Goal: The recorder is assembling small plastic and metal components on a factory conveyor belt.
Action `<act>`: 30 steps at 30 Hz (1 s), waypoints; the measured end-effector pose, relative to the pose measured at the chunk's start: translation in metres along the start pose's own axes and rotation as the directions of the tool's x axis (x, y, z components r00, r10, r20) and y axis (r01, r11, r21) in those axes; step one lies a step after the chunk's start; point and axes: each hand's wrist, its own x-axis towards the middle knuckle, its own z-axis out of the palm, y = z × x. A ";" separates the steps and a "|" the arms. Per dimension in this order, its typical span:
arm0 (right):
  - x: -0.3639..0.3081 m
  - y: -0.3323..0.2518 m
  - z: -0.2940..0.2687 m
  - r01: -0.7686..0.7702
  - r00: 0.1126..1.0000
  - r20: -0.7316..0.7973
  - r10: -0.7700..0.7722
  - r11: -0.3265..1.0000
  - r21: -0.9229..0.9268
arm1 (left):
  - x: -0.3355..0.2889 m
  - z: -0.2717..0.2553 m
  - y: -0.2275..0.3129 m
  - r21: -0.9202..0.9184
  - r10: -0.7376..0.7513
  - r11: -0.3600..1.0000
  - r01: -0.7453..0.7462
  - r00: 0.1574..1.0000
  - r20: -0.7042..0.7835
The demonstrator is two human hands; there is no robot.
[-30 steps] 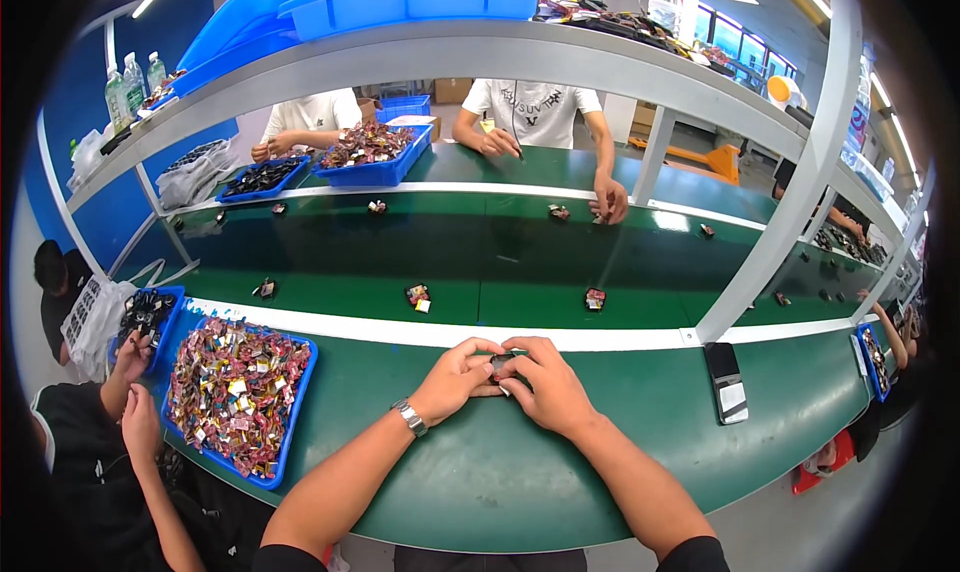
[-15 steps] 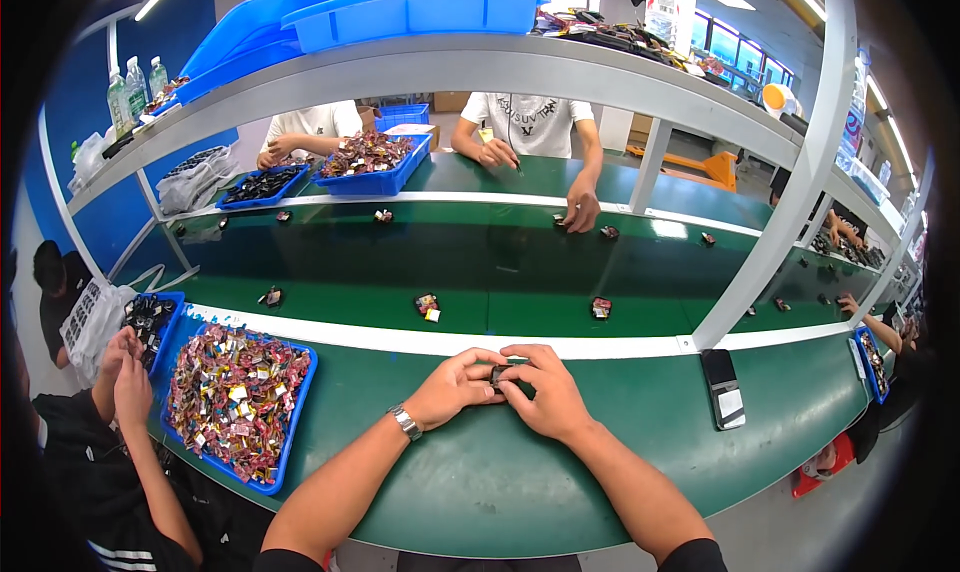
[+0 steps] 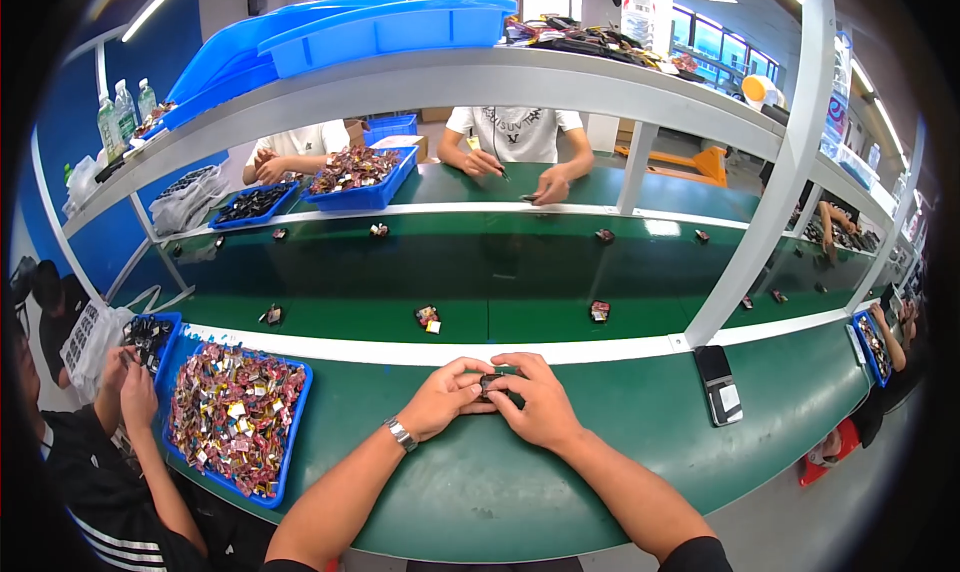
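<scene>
1. far left: a neighbour's hands (image 3: 138,380) meet beside a small blue tray of dark parts, little changed from half a second earlier.
2. left: a larger blue tray (image 3: 296,422), heaped with small red, yellow and white pieces, rests on the green counter (image 3: 400,512).
3. centre, left hand (image 3: 440,402): fingers curled nearly closed on the left side of a dark piece; grip much as before.
4. centre: the dark piece (image 3: 489,384), small, blackish and roughly blocky, lies between both hands, near the white strip; fine detail is covered.
5. centre, right hand (image 3: 537,400): thumb and fingers bent, pinching the piece's right side.
6. beyond: a co-worker's hand (image 3: 550,184), earlier over the middle lane, is now drawn back.
7. right: a black case (image 3: 719,384) lies on the counter.
</scene>
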 end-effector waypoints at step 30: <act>-0.006 0.000 0.018 -0.079 0.987 -0.133 0.088 0.994 0.069 | -0.001 -0.008 -0.008 -0.096 0.049 0.994 -0.051 0.999 -0.024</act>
